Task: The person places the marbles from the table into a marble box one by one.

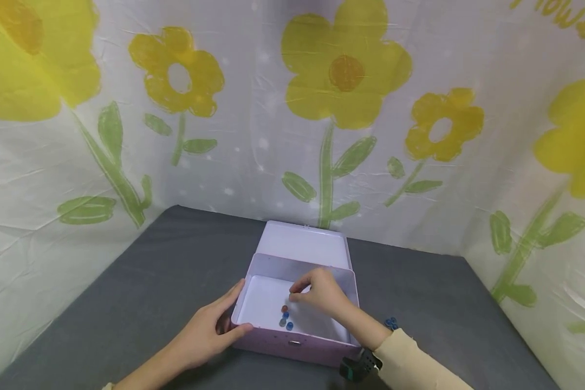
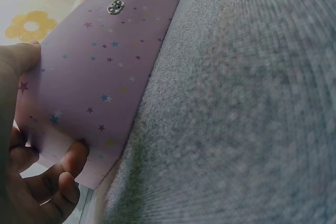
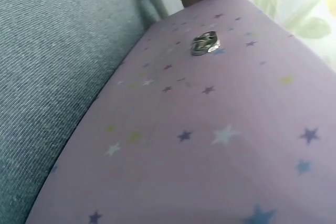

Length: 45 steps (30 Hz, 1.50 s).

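A lilac tin box (image 1: pixel 268 338) with printed stars stands with its lid (image 1: pixel 302 244) swung back behind it. My left hand (image 1: pixel 205 330) grips its near left corner, thumb on the front rim and fingers along the side. The left wrist view shows these curled fingers (image 2: pixel 73 158) against the starred wall. Inside lie several small glass marbles: a red one (image 1: pixel 285 309), a grey one (image 1: pixel 283 322) and blue ones (image 1: pixel 290 326). Above the box floor, my right hand (image 1: pixel 319 292) pinches what looks like a small dark marble, mostly hidden by thumb and forefinger.
More blue marbles (image 1: pixel 391 323) lie on the dark grey cloth to the right of the box, near my right forearm. A metal clasp (image 3: pixel 205 43) sticks out from the box front. A white curtain (image 1: pixel 244 162) with painted yellow flowers hangs behind the table.
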Motion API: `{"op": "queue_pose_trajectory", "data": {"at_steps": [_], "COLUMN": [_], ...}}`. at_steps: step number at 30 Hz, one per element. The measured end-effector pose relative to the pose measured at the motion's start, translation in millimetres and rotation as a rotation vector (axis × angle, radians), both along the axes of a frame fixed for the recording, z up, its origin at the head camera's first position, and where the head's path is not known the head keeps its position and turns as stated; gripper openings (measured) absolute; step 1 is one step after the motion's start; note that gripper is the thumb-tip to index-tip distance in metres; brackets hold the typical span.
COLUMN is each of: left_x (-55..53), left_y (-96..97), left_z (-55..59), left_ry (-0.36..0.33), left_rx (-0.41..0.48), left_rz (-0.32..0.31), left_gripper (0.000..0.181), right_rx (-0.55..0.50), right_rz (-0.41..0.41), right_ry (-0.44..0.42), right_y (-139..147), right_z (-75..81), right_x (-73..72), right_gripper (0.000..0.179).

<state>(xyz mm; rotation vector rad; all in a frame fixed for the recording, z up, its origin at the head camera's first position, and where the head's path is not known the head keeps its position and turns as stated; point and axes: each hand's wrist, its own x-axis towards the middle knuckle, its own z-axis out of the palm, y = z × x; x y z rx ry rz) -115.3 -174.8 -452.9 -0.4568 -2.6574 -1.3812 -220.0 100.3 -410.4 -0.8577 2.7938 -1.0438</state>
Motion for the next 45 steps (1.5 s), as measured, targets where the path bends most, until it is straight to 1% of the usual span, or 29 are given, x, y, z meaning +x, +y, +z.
{"op": "queue_pose_trajectory", "data": {"at_steps": [4, 7, 11, 17, 26, 32, 35, 40, 45], "left_x": [1.2, 1.6, 0.7, 0.7, 2.0, 0.3, 0.0, 0.7, 1.2], "left_y": [2.6, 2.9, 1.1, -0.7, -0.2, 0.9, 0.7, 0.5, 0.6], "left_z": [-2.9, -3.8, -2.3, 0.5, 1.9, 3.9, 4.6, 6.2, 7.0], "left_ry": [-0.002, 0.004, 0.011, 0.01, 0.004, -0.02, -0.023, -0.037, -0.043], "left_rx": [0.016, 0.023, 0.019, -0.002, 0.005, -0.004, -0.007, -0.019, -0.02], "left_rz": [-0.015, -0.017, -0.006, 0.004, 0.003, 0.014, 0.015, 0.013, 0.014], "left_gripper": [0.091, 0.091, 0.091, 0.09, 0.09, 0.092, 0.092, 0.091, 0.092], "right_rx": [0.061, 0.089, 0.124, 0.169, 0.172, 0.179, 0.162, 0.123, 0.08], "right_rz": [0.009, 0.013, 0.021, 0.017, 0.001, -0.011, -0.009, -0.008, -0.026], "right_ry": [-0.009, 0.01, 0.041, 0.05, 0.061, 0.075, 0.078, 0.083, 0.1], "right_y": [4, 5, 2, -2, -3, -3, -3, 0, 6], "right_z": [-1.4, -1.4, -0.9, -1.0, -1.0, 1.9, 4.6, 8.6, 14.3], "right_x": [5.3, 7.0, 6.4, 6.8, 7.9, 7.5, 8.3, 10.8, 15.6], "right_gripper": [0.005, 0.005, 0.005, 0.006, 0.008, 0.007, 0.007, 0.013, 0.015]}}
